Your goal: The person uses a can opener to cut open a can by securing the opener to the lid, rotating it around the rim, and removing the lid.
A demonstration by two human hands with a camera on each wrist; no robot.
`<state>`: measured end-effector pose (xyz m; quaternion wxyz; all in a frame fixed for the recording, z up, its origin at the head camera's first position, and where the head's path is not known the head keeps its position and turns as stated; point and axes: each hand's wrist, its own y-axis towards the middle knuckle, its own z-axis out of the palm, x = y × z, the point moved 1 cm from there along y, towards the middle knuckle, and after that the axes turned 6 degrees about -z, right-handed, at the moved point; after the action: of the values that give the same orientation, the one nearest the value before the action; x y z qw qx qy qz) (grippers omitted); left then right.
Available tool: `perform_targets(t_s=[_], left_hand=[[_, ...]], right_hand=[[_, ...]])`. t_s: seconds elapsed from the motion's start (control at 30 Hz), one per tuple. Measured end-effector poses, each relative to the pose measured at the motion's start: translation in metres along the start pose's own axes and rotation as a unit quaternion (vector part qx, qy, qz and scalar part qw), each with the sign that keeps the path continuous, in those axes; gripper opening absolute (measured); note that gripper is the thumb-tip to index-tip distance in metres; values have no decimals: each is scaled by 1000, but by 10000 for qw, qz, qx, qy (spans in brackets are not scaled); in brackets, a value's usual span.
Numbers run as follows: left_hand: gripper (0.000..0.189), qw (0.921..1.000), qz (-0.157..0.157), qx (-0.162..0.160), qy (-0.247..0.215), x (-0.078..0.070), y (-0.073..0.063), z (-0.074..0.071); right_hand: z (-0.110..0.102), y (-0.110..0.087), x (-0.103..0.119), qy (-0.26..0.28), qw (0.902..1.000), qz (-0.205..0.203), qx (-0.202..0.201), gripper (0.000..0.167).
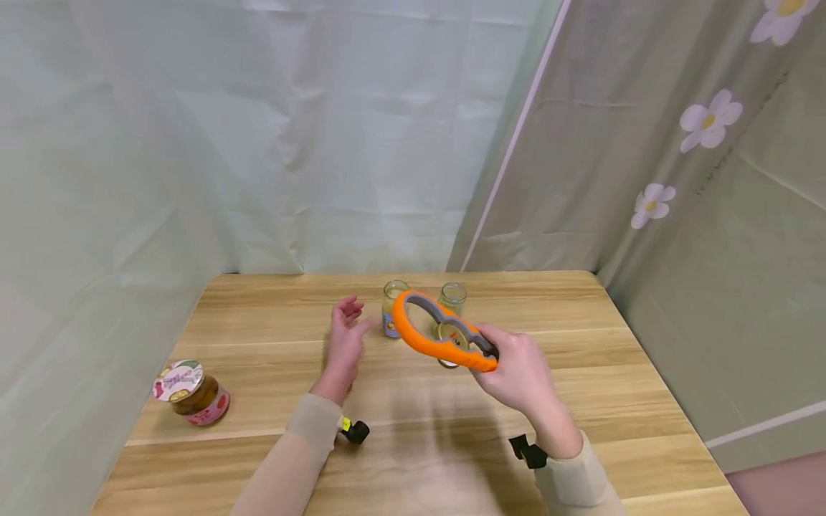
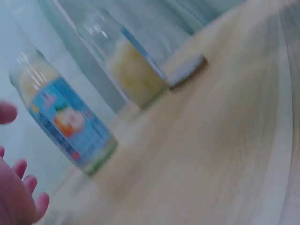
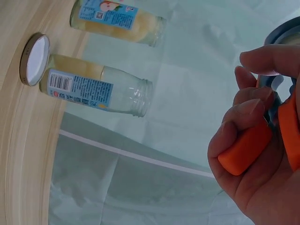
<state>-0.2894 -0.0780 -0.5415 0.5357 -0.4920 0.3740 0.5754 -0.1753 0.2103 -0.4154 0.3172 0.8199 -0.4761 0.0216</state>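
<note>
My right hand grips an orange jar opener with a grey lining, raised above the table. A gold lid shows within its loop; whether the opener clasps it I cannot tell. My left hand is apart from everything, its fingers loosely bent, left of a lidless glass jar of pale fruit with a blue label. A second such jar, also uncapped and partly full, stands to its right. Beside that jar's base, a lid lies with its white inside showing.
At the table's left side a squat jar of dark contents, with a pink label and patterned white lid, appears tilted in view. A pale curtain hangs behind the wooden table. Flowered fabric hangs along the right.
</note>
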Motion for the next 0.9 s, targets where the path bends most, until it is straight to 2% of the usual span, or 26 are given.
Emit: perform_targets(t_s=[0.07, 0.17, 0.4, 0.53, 0.73, 0.83, 0.9], left_hand=[[54, 9994, -9, -244, -241, -7, -6, 0], [44, 9978, 24, -426, -516, -19, -17, 2], [30, 9910, -2, -250, -1314, -44, -42, 10], [21, 9828, -228, 201, -1820, -53, -58, 22], [14, 9685, -632, 1259, -2053, -53, -77, 40], [11, 9619, -679, 1511, -2174, -52, -81, 43], [12, 9614, -618, 1604, -2150, -51, -82, 43]], right_hand=[[1, 1, 0, -26, 10000, 9, 36, 21], [4, 2, 0, -57, 10000, 27, 66, 23], [8, 5, -2, -26, 9999, 0, 101, 24], [10, 5, -3, -38, 9999, -47, 93, 24], [11, 6, -3, -61, 9998, -151, 91, 24], [12, 6, -3, -28, 9998, -196, 91, 25], [13, 6, -4, -22, 9997, -215, 95, 28]])
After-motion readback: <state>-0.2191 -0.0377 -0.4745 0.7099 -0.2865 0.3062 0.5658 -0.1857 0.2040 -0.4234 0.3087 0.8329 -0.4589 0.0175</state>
